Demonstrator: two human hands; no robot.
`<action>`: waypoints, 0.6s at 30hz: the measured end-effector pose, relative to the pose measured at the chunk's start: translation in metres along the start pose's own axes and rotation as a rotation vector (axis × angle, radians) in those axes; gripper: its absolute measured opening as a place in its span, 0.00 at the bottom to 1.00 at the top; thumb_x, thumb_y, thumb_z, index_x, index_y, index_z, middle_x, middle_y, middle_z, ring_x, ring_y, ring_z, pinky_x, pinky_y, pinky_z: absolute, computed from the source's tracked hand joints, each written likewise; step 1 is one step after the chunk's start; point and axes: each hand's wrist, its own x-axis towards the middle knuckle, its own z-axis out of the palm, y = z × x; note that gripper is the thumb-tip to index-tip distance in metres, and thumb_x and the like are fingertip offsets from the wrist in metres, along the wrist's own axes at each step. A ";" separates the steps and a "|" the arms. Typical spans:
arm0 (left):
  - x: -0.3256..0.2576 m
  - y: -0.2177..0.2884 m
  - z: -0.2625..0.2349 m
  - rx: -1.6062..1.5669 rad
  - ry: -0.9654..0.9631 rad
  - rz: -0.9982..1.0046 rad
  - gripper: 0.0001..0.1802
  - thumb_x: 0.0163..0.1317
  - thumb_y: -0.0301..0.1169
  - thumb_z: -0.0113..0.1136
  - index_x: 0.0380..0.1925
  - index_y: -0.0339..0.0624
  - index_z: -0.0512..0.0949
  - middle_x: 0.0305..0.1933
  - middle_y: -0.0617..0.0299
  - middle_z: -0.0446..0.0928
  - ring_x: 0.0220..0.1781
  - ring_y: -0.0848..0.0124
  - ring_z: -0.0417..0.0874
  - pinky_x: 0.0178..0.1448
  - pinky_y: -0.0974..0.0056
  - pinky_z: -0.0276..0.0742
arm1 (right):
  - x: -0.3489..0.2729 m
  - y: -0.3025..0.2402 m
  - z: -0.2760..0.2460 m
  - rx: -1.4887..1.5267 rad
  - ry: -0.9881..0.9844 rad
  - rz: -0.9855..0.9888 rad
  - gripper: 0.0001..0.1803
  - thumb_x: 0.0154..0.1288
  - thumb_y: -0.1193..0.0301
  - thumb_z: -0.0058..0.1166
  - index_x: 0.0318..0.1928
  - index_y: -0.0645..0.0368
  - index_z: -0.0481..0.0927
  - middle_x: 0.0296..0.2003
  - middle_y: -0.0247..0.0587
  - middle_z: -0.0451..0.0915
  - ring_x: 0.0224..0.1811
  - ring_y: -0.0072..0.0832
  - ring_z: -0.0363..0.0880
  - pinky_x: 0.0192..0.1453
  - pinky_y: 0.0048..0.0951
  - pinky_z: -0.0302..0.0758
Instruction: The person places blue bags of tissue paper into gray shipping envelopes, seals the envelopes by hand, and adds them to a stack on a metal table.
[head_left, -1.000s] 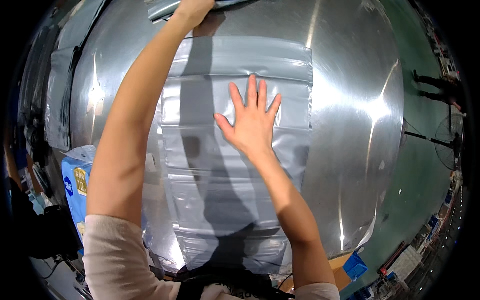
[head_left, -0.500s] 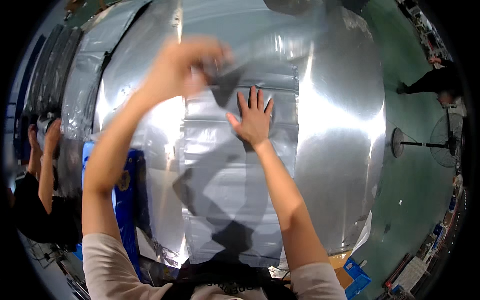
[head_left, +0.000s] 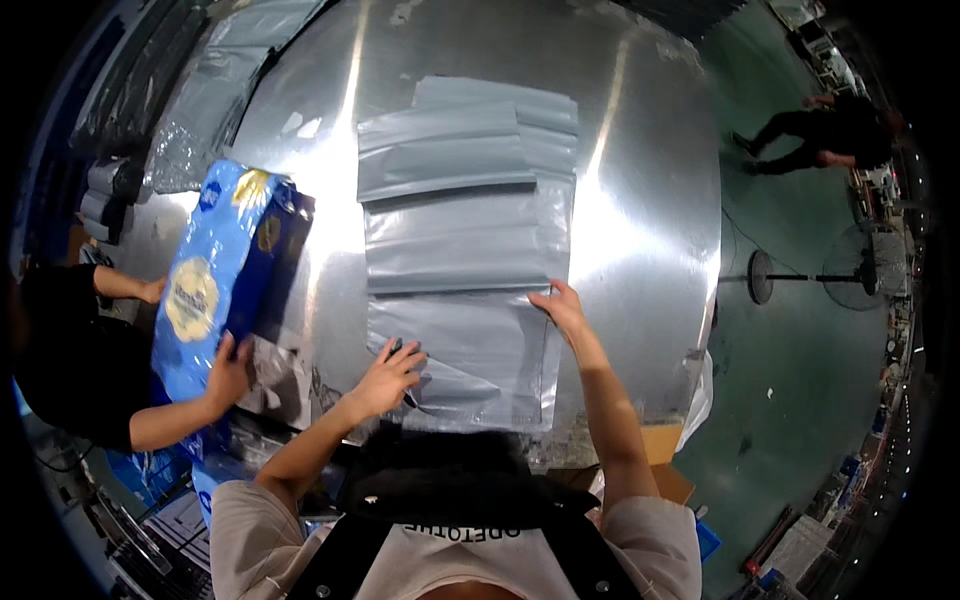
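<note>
Grey plastic sheeting lies in overlapping folds down the middle of the metal table. My right hand pinches its right edge, beside a crosswise fold. Lower left on the sheeting rests my left hand, its fingers curled round a thin dark stick-like tool, pen or cutter, whose ends show above and below the fingers. Its exact kind cannot be made out. To the left, a co-worker's hands hold a large blue plastic-wrapped pack with a pale round label.
The shiny metal table extends to both sides of the sheeting. More grey plastic is piled at the far left. On the green floor at right stand a fan and another person. A cardboard box sits by the near right corner.
My left hand has come down from the far side to the near left of the sheeting. My flat right hand has moved nearer and now pinches the edge. The co-worker now grips the blue pack.
</note>
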 end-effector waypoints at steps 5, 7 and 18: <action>-0.024 0.005 0.025 -0.274 0.056 -0.030 0.09 0.38 0.19 0.53 0.24 0.42 0.72 0.60 0.55 0.63 0.68 0.55 0.51 0.68 0.43 0.40 | 0.020 -0.009 0.009 0.049 0.022 0.077 0.23 0.51 0.64 0.60 0.45 0.64 0.73 0.25 0.33 0.73 0.24 0.19 0.69 0.25 0.22 0.67; -0.036 0.012 0.028 -0.270 -0.002 -0.048 0.09 0.39 0.20 0.53 0.24 0.42 0.73 0.59 0.55 0.63 0.67 0.56 0.53 0.68 0.42 0.41 | 0.054 -0.012 0.005 0.076 0.128 0.044 0.24 0.50 0.62 0.60 0.44 0.66 0.74 0.26 0.35 0.74 0.25 0.22 0.71 0.28 0.24 0.69; -0.048 0.033 0.059 -0.089 -0.042 -0.054 0.16 0.51 0.31 0.48 0.42 0.42 0.74 0.61 0.52 0.61 0.67 0.55 0.54 0.67 0.44 0.45 | 0.229 -0.187 0.081 -0.598 0.602 -0.121 0.30 0.40 0.60 0.65 0.42 0.68 0.73 0.35 0.53 0.78 0.39 0.37 0.78 0.43 0.34 0.74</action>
